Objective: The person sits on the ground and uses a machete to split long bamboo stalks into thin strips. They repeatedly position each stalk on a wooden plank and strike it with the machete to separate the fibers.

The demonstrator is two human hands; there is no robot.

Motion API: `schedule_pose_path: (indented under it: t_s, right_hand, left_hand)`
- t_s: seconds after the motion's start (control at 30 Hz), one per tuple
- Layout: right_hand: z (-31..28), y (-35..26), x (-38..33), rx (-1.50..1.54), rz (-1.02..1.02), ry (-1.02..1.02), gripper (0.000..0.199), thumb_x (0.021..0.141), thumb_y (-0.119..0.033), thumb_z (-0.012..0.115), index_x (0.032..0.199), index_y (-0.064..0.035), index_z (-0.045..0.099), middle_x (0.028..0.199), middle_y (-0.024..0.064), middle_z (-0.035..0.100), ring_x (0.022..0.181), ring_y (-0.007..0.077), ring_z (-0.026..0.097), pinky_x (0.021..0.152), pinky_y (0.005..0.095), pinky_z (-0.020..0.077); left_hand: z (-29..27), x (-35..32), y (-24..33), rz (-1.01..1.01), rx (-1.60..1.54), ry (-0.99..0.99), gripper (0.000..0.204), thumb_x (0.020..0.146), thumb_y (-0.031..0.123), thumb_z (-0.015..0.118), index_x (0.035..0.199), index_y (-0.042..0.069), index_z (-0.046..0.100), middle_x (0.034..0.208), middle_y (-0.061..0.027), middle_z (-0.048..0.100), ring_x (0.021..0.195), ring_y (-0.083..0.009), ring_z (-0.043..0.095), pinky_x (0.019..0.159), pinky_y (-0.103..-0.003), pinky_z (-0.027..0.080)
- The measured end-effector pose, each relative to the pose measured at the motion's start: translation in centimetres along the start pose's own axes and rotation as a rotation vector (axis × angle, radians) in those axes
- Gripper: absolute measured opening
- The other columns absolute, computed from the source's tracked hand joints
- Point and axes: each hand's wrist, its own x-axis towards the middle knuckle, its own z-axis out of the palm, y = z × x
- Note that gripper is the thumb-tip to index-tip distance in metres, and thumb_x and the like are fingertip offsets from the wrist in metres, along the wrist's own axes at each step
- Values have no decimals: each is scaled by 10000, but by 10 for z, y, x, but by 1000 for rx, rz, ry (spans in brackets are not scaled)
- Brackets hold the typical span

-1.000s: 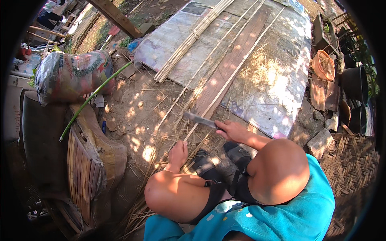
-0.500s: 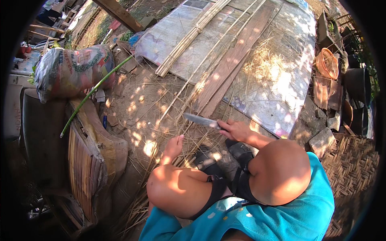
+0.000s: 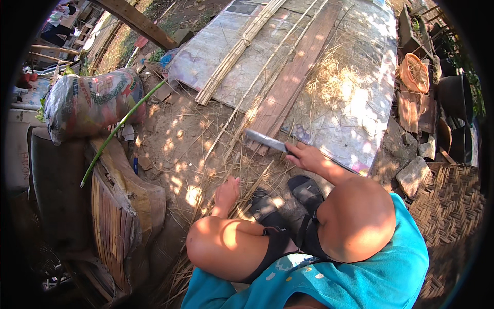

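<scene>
My right hand (image 3: 306,156) is closed round the handle of a knife (image 3: 265,140). Its broad grey blade points left, over the near end of a brown wooden plank (image 3: 283,98). Lower and to the left, my left hand (image 3: 226,192) is closed in front of my left knee, low over scattered thin bamboo strips (image 3: 260,175). What its fingers hold, if anything, is hard to make out among the strips. Longer pale strips (image 3: 221,141) run from near this hand up beside the plank.
A tied bundle of bamboo strips (image 3: 234,56) and a heap of shavings (image 3: 334,77) lie on a pale sheet (image 3: 360,139). To the left are a stuffed sack (image 3: 95,105), a green stalk (image 3: 121,123) and a worn wooden block (image 3: 139,188). An orange basket (image 3: 414,72) stands right.
My right hand has moved slightly up and right, lifting the knife so its blade now overlaps the plank's end. My left hand has shifted a little right and its fist has turned.
</scene>
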Motion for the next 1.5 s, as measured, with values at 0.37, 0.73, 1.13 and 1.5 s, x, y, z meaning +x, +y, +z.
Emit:
schedule_pose_path:
  t_s: [0.37, 0.73, 1.13, 1.5]
  right_hand:
    - [-51, 45, 40, -26, 149, 236, 355, 1041, -364, 559, 1260, -86, 593, 871, 259, 678, 789, 459, 691, 701, 545, 553]
    - [-15, 17, 26, -29, 29, 125, 425, 1057, -419, 527, 1385, -150, 538, 932, 266, 657, 764, 460, 686, 701, 549, 562]
    - [-74, 67, 34, -69, 252, 235, 389, 1045, -399, 554, 1281, -96, 612, 875, 249, 682, 783, 454, 692, 705, 539, 563]
    - [-111, 108, 64, -140, 212, 399, 346, 1036, -384, 571, 1221, -92, 591, 761, 229, 679, 705, 457, 678, 653, 549, 546]
  left_hand:
    - [-24, -52, -26, -143, -503, -20, 400, 1076, 365, 506, 870, 48, 637, 711, -220, 614, 653, -403, 602, 636, -494, 476]
    - [0, -5, 3, 87, -268, 171, 392, 1061, 435, 500, 1024, 60, 610, 786, -243, 677, 759, -486, 658, 665, -572, 503]
    - [-17, 34, 23, 43, -469, -185, 546, 1091, 463, 379, 962, 5, 647, 914, -330, 659, 900, -552, 625, 799, -623, 463]
    - [38, -32, -83, 251, -389, -115, 408, 1091, 372, 430, 957, 20, 587, 836, -304, 654, 855, -523, 626, 756, -571, 471]
